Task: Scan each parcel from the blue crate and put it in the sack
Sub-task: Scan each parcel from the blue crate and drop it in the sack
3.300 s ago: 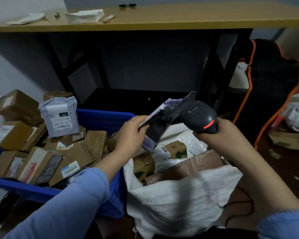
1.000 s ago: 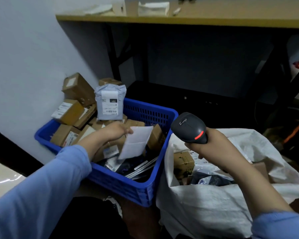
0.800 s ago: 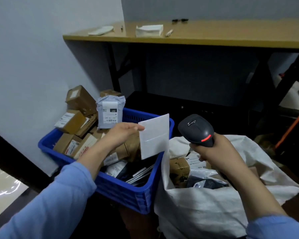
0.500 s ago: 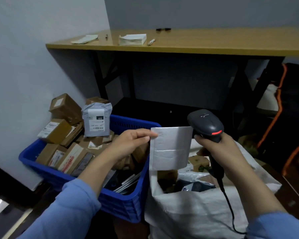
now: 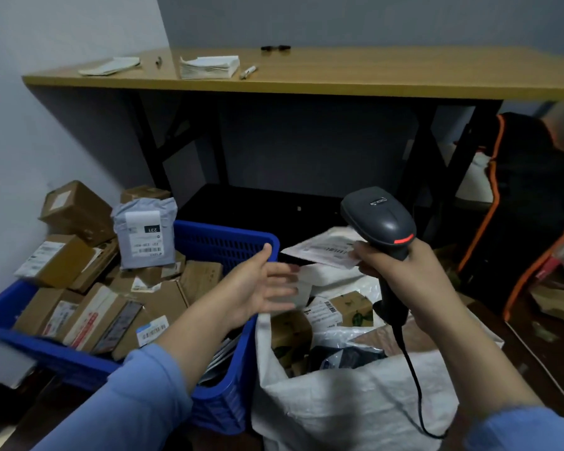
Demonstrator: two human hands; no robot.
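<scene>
Left hand (image 5: 258, 288) is stretched forward, palm showing, fingers spread and empty; the flat white parcel (image 5: 323, 252) hangs just beyond them, beside the right hand (image 5: 401, 278), which grips the scanner (image 5: 378, 219) upright above the sack (image 5: 355, 402)

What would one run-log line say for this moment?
left hand open, empty | right hand grips barcode scanner | white mailer over sack opening | blue crate holds parcels
</scene>
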